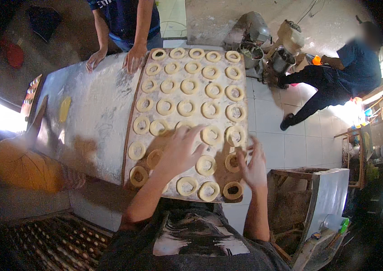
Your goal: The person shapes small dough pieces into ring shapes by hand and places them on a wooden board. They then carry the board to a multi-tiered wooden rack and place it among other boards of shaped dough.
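Rows of raw dough rings (188, 86) lie on a floured wooden board (132, 118) in front of me. My left hand (180, 151) reaches over the board's near half, fingers stretched out and nothing visibly held. It partly covers a ring (185, 123) at its fingertips, and another ring (211, 135) lies just right of them. At the board's right edge is my right hand (253, 166), its thumb and fingers apart. Its thumb is close to a dough ring (232, 162); whether they touch I cannot tell.
Left of the board is a floury table (105, 104), with a co-worker's hands (133, 58) at its far edge. A yellow dough piece (65, 109) lies there. Machines and buckets (283, 59) stand far right, near another person (352, 67). A metal-topped stand (329, 198) is at right.
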`<state>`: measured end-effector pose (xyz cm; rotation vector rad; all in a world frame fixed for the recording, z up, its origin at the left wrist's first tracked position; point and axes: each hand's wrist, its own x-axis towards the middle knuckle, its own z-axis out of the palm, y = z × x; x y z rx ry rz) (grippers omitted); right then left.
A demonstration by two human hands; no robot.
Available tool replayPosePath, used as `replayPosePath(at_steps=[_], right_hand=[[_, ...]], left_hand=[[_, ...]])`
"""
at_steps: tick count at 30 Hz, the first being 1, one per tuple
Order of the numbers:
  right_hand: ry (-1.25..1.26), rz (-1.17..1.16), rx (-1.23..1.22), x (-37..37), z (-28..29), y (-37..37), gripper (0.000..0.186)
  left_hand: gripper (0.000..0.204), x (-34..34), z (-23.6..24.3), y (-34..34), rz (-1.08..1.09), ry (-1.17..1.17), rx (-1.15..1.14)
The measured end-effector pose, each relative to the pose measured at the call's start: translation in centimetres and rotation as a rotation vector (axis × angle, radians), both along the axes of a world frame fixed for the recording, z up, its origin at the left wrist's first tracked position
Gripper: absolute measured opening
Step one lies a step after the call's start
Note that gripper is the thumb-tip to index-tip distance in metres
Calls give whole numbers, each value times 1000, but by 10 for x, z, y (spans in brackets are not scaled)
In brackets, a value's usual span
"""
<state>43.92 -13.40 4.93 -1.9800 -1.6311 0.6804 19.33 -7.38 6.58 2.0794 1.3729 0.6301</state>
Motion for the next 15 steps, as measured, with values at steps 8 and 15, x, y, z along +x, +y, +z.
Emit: replayPosePath(at_steps=[8,15], right_hand=[[-502,144,-18,-72,-8,-75,75],[-434,7,-121,-90,23,-82,80]], left_hand=[[72,2,-10,-83,-192,275,101],[76,-8,-12,-95,-144,217,183]])
